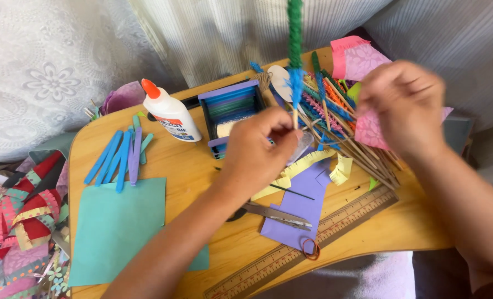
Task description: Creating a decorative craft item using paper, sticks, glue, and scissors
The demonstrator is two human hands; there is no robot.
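The left hand (257,147) pinches a stick (295,66) upright above the worktop (202,166), wrapped green over blue, while the right hand (407,105), fingers bunched on nothing I can make out, hovers by the stick pile (340,122), so the wrapping step looks underway, needing steady alignment.

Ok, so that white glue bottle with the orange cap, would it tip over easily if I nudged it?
The glue bottle already leans on the wooden table, so it probably tips readily. Its plastic body looks smooth and rounded, so it may slide or roll once down. It is likely light, though how full it is cannot be seen.
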